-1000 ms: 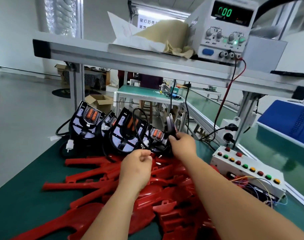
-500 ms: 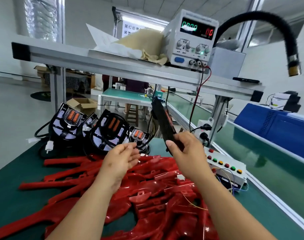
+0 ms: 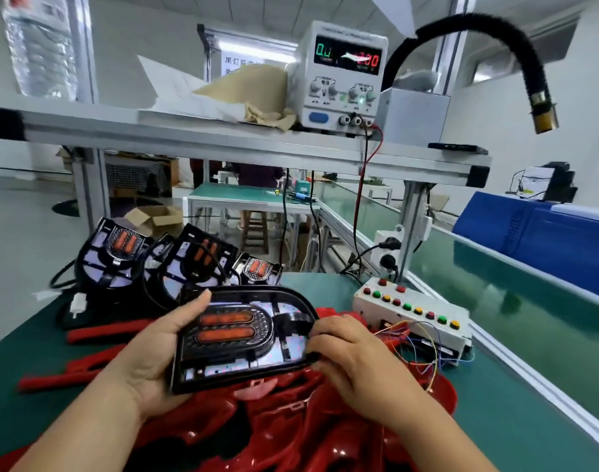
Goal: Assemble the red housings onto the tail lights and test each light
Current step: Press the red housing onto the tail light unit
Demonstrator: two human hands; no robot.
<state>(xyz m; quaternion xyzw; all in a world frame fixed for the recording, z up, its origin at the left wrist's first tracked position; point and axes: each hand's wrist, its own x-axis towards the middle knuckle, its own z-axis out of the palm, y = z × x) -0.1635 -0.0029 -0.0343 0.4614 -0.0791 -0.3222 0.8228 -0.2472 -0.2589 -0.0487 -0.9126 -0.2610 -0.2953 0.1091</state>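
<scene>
I'm holding a tail light (image 3: 243,335) face-up over the red housings (image 3: 291,420), left hand (image 3: 155,352) gripping one end, right hand (image 3: 352,356) the other. Fitting step: next needs one housing lined up.

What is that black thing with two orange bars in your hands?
It is a tail light, a D-shaped black plastic frame with two orange oblong lenses in a dark textured surround and a pale ribbed panel behind. No red housing is on it. It is held face up above the pile of red housings. The left hand grips its straight end, the right hand its rounded end.
</scene>
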